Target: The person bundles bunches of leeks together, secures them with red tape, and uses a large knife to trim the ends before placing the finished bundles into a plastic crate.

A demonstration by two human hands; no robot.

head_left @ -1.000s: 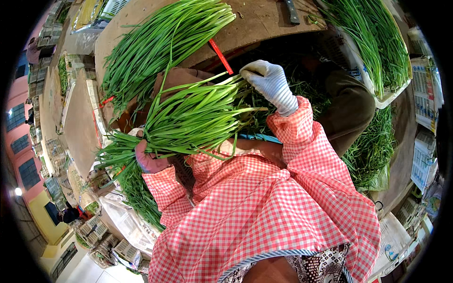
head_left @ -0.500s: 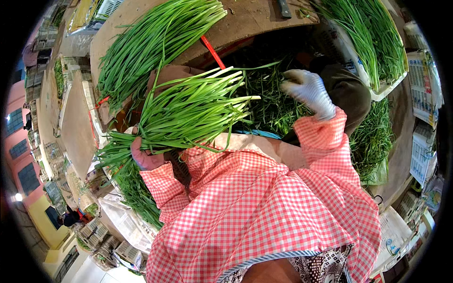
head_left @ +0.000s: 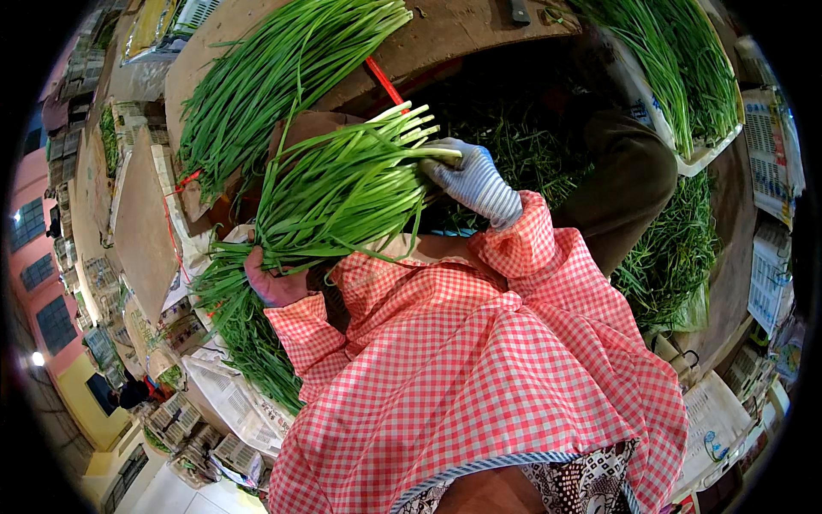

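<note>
A loose bunch of garlic chives (head_left: pixel 338 193) lies across my lap, pale stalk ends to the right and leaves to the left. My left hand (head_left: pixel 272 278) is closed round its leafy end. At the stalk end, my right hand (head_left: pixel 479 180), in a striped white-and-blue glove, pinches the pale tips of a few stalks. Another big bunch of garlic chives (head_left: pixel 274 77) rests just beyond on a brown board (head_left: pixel 462 38). Between the two bunches a red strip (head_left: pixel 385 81) sticks out.
A dark-handled tool (head_left: pixel 519 12) lies at the board's far edge. Back right, a white container (head_left: pixel 726 137) holds more chives. Loose green trimmings (head_left: pixel 522 154) lie below the board, with another heap (head_left: pixel 672 248) at right. More greens (head_left: pixel 257 351) sit on newspaper (head_left: pixel 227 390) at lower left.
My right hand has swung left from above the trimmings to the bunch and taken hold of stalk tips. My left hand keeps its grip, shifted slightly.
</note>
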